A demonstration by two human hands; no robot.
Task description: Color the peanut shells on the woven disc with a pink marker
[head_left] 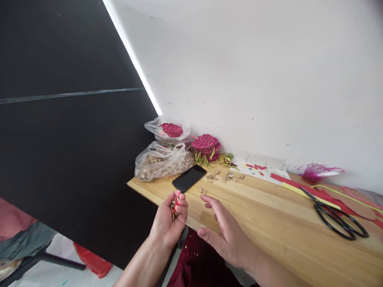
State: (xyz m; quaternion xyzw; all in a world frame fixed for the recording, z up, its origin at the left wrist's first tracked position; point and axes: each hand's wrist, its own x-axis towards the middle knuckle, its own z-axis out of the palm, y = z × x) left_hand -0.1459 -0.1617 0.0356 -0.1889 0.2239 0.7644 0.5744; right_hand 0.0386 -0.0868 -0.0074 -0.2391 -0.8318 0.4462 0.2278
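Observation:
My left hand (170, 221) is turned palm up over the table's front edge, its fingers curled round a small red piece (176, 204) and some tan bits that look like peanut shells. Part of what it holds is hidden by the fingers. To its right, my right hand (223, 233) has fingers and thumb apart and nothing in it. Beyond the hands, a black phone (189, 178) lies flat. Loose peanuts (229, 176) are scattered to the phone's right, one or two of them nearer my right hand.
Plastic bags (163, 161) sit at the far left corner, beside magenta braided coils (206, 145). Black scissors (336, 215) lie on red and yellow strips at right. Behind are white paper (269, 175) with small red shapes and a pink cup (314, 172). A black panel (74, 151) stands left.

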